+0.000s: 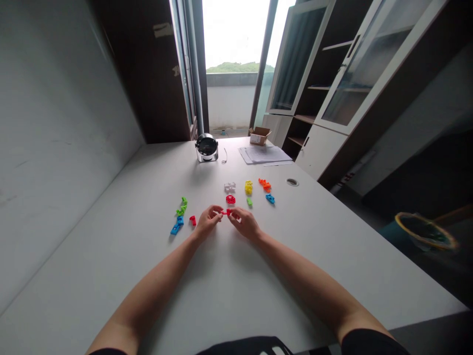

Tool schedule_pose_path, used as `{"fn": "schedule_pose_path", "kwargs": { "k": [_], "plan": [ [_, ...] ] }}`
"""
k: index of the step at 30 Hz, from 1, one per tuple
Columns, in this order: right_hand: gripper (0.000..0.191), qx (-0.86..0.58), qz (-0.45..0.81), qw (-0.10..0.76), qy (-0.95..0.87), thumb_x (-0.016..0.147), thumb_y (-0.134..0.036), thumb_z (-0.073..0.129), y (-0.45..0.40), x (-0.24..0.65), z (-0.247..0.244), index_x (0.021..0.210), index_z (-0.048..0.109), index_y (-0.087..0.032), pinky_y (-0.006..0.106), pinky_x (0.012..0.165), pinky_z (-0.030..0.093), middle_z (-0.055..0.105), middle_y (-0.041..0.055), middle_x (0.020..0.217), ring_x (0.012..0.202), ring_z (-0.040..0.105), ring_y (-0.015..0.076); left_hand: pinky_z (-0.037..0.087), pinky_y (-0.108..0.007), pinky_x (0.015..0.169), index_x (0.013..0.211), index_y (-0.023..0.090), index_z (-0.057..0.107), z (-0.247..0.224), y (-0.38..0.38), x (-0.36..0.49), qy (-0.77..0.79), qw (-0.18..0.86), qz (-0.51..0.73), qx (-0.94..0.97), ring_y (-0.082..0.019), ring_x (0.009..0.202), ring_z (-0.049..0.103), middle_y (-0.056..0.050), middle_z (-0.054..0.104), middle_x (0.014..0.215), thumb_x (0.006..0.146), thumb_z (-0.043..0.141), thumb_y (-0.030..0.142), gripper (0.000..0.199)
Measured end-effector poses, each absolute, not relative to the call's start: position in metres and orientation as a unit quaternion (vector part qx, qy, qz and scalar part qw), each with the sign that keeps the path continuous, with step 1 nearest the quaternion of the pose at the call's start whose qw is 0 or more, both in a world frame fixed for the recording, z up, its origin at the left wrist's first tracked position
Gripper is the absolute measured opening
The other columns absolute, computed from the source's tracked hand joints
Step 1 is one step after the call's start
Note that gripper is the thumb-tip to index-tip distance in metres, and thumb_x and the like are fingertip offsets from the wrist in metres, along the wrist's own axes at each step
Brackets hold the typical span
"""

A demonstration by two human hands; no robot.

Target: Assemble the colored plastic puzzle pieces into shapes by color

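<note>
My left hand (209, 220) and my right hand (244, 222) meet over the table, fingertips pinching a small red plastic piece (228, 212) between them. Part of that piece is hidden by the fingers. Just beyond it lies a flat red piece (230, 199) with openings in it. Left of my left hand is another red piece (192, 220), with blue pieces (177, 226) and light green pieces (182, 207) farther left. Past my right hand lie a small green piece (250, 201), yellow pieces (249, 187) and white pieces (229, 187).
Orange pieces (265, 185) and a blue piece (270, 198) lie at the right. Toward the back of the white table (148, 182) stand a round black device (207, 147), paper sheets (264, 155) and an opened cardboard box (260, 136). A cable hole (292, 182) is near the right edge.
</note>
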State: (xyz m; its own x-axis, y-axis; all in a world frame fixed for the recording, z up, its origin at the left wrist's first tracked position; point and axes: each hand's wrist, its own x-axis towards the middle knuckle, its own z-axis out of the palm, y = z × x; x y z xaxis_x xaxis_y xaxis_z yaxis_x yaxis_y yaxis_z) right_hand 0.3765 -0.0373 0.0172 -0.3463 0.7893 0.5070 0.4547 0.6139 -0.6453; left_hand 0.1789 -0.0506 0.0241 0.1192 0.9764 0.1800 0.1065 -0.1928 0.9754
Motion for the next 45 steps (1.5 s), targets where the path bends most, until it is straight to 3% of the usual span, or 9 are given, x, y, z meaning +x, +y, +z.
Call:
{"fn": "schedule_pose_path", "kwargs": {
  "k": [7, 13, 20, 29, 40, 45],
  "plan": [
    [0.017, -0.397, 0.233, 0.417, -0.784, 0.093, -0.033, 0.058, -0.035, 0.376, 0.015, 0.099, 0.071, -0.024, 0.027, 0.061, 0.046, 0.068, 0.0011, 0.077, 0.064, 0.059, 0.0154, 0.05, -0.024, 0.066, 0.121, 0.021, 0.062, 0.021, -0.052, 0.18, 0.428, 0.443, 0.491, 0.616, -0.012, 0.073, 0.064, -0.005, 0.069, 0.1, 0.084, 0.066, 0.033, 0.039],
    [0.02, -0.402, 0.241, 0.412, -0.781, 0.094, -0.035, 0.055, -0.033, 0.377, 0.015, 0.101, 0.069, -0.023, 0.026, 0.061, 0.044, 0.067, 0.0003, 0.076, 0.062, 0.057, 0.0143, 0.051, -0.026, 0.068, 0.107, 0.021, 0.068, 0.018, -0.051, 0.181, 0.45, 0.414, 0.484, 0.626, -0.014, 0.073, 0.066, -0.005, 0.072, 0.093, 0.087, 0.066, 0.039, 0.027],
    [0.029, -0.419, 0.238, 0.397, -0.781, 0.095, -0.039, 0.055, -0.035, 0.378, 0.019, 0.117, 0.063, -0.022, 0.023, 0.062, 0.043, 0.063, -0.0026, 0.069, 0.06, 0.055, 0.0125, 0.052, -0.026, 0.067, 0.105, 0.018, 0.07, 0.013, -0.047, 0.182, 0.438, 0.412, 0.505, 0.619, -0.014, 0.071, 0.064, -0.007, 0.073, 0.095, 0.088, 0.066, 0.042, 0.03],
    [0.038, -0.403, 0.238, 0.4, -0.788, 0.095, -0.038, 0.055, -0.035, 0.378, 0.019, 0.129, 0.055, -0.023, 0.025, 0.064, 0.046, 0.066, -0.0006, 0.079, 0.064, 0.059, 0.013, 0.053, -0.028, 0.07, 0.107, 0.017, 0.07, 0.011, -0.047, 0.181, 0.426, 0.431, 0.504, 0.616, -0.015, 0.076, 0.065, -0.007, 0.073, 0.094, 0.089, 0.065, 0.044, 0.034],
    [0.037, -0.385, 0.237, 0.406, -0.794, 0.095, -0.036, 0.057, -0.037, 0.377, 0.02, 0.129, 0.055, -0.023, 0.025, 0.064, 0.046, 0.064, -0.0012, 0.078, 0.064, 0.057, 0.013, 0.05, -0.027, 0.068, 0.102, 0.015, 0.071, 0.012, -0.047, 0.179, 0.432, 0.431, 0.494, 0.619, -0.015, 0.071, 0.063, -0.006, 0.071, 0.083, 0.091, 0.061, 0.047, 0.036],
    [0.021, -0.383, 0.229, 0.408, -0.796, 0.095, -0.032, 0.056, -0.037, 0.378, 0.018, 0.112, 0.063, -0.022, 0.024, 0.064, 0.045, 0.064, -0.0006, 0.077, 0.063, 0.056, 0.012, 0.048, -0.026, 0.066, 0.093, 0.015, 0.072, 0.012, -0.047, 0.18, 0.44, 0.425, 0.481, 0.628, -0.015, 0.07, 0.062, -0.005, 0.068, 0.076, 0.094, 0.055, 0.047, 0.037]
  ]
}}
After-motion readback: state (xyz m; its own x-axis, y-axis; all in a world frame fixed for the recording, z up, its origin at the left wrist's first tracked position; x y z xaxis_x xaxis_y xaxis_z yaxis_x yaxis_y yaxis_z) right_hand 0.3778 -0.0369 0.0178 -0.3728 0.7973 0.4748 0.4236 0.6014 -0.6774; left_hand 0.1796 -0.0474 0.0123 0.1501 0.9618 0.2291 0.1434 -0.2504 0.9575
